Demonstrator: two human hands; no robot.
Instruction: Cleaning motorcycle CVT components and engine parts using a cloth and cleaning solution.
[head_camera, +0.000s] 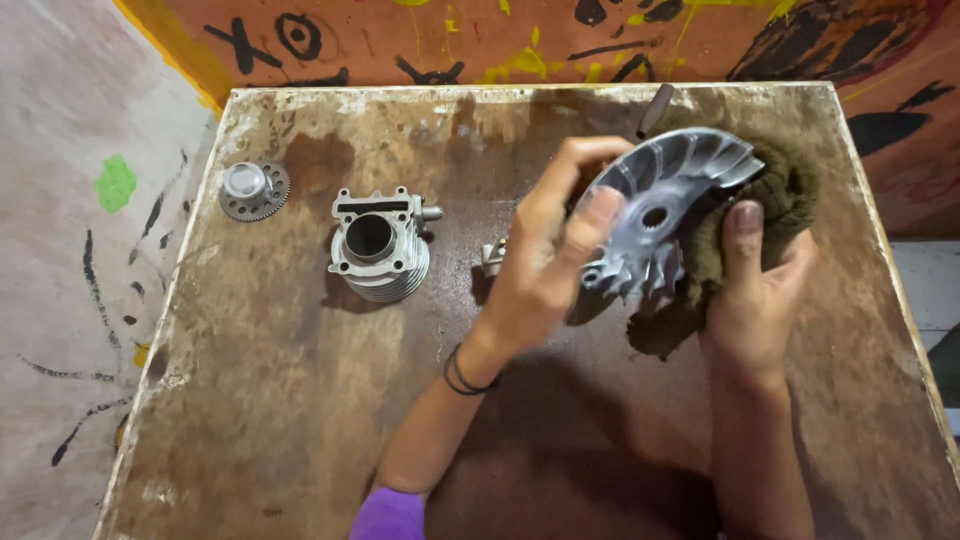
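1. The wooden table fills most of the view, its brown top stained and worn, with pale chipped edges. Behind it runs a wall painted orange with black and yellow marks.
2. The finned metal disc is held up above the right half of the table, tilted, its vanes fanning out round a small splined centre hole.
3. A brown rag is bunched behind and under the disc, against its right side.
4. The left hand is closed on the disc's left edge, thumb laid across the face and fingers curled over the rim. It is slightly blurred. A dark band sits on its wrist.
5. The right hand grips the rag and presses it to the disc, thumb up on the cloth beside the vanes.
6. A metal engine cylinder with cooling fins stands on the table, left of the hands and apart from them, its bore facing up.
7. A toothed gear with a round hub lies flat near the far left corner.
8. A small metal part lies just beside the left hand, partly hidden.
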